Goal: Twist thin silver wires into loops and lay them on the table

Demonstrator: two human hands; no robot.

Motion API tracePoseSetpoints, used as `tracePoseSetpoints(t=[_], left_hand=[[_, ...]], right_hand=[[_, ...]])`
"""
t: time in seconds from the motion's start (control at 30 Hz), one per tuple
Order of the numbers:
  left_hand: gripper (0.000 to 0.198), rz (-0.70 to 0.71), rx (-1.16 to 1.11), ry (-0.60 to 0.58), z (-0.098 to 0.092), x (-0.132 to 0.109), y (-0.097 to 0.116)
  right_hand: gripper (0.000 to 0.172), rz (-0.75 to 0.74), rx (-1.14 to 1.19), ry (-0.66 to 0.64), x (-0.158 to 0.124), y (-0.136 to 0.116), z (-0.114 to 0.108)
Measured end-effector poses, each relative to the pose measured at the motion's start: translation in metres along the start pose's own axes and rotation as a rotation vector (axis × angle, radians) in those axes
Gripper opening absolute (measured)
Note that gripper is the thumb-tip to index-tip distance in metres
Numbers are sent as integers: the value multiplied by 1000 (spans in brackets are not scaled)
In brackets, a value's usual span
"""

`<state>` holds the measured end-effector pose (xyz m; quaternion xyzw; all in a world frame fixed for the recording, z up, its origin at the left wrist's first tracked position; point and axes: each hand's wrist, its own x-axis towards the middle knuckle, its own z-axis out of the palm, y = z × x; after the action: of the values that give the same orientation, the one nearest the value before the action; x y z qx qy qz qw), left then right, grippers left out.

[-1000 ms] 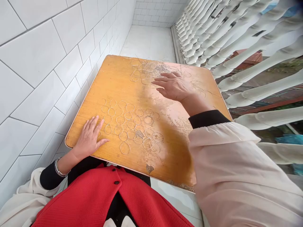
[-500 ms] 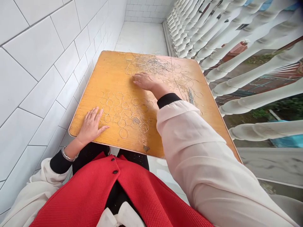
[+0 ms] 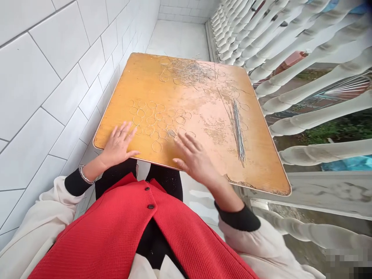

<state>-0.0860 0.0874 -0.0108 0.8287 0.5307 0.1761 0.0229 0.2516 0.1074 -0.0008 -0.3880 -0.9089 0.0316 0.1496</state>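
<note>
Several thin wire rings (image 3: 157, 146) lie in loose rows on the near left of the worn wooden table (image 3: 209, 155). My left hand (image 3: 119, 143) rests at the left edge of these rings, fingers spread and nothing held. On their right side is my right hand (image 3: 193, 155), palm down with fingers apart, close to the nearest rings and holding nothing. Its fingertips may touch a ring; I cannot tell. A tangled pile of wire loops (image 3: 192, 71) sits at the far side of the table. To the right lies a bundle of straight wires (image 3: 238, 130).
A white tiled wall (image 3: 72, 58) runs along the left of the table. White balusters (image 3: 308, 120) line the right side, with greenery beyond them. The near right table edge (image 3: 252, 186) is chipped.
My right hand has drawn back from near the far wire pile to the right side of the rings. My left hand stays by the rings. The view has shifted slightly.
</note>
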Motion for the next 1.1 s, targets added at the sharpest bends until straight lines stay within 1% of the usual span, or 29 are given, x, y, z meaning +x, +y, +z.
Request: tracePoseSetpoints(t=[0.07, 0.13, 0.2, 0.27, 0.33, 0.43, 0.57, 0.7, 0.87, 0.97, 1.1], left_hand=[[88, 94, 17, -37, -3, 0, 8], [87, 149, 28, -75, -5, 3, 14], [87, 147, 46, -104, -5, 7, 17], [86, 121, 61, -129, -4, 11, 19], [85, 100, 65, -152, -3, 12, 21], [83, 95, 57, -174, -2, 8, 25], [83, 92, 42, -151, -4, 0, 29], [82, 83, 32, -135, -6, -4, 29], [79, 85, 26, -112, -6, -12, 25], [76, 100, 41, -84, -2, -18, 24], [77, 136, 63, -60, 4, -21, 25]], right_hand=[[73, -59, 16, -20, 0, -28, 11], [74, -84, 36, -44, 8, -51, 18], [76, -74, 59, -70, 19, -66, 23], [77, -38, 69, -92, 29, -74, 27], [75, 0, 74, -110, 34, -77, 30], [73, 24, 91, -121, 34, -81, 34], [77, -6, 136, -105, 33, -91, 40], [79, -48, 184, -111, 41, -98, 43], [81, -75, 199, -126, 45, -92, 43], [81, -104, 234, -131, 43, -88, 43], [81, -144, 280, -142, 46, -86, 40]])
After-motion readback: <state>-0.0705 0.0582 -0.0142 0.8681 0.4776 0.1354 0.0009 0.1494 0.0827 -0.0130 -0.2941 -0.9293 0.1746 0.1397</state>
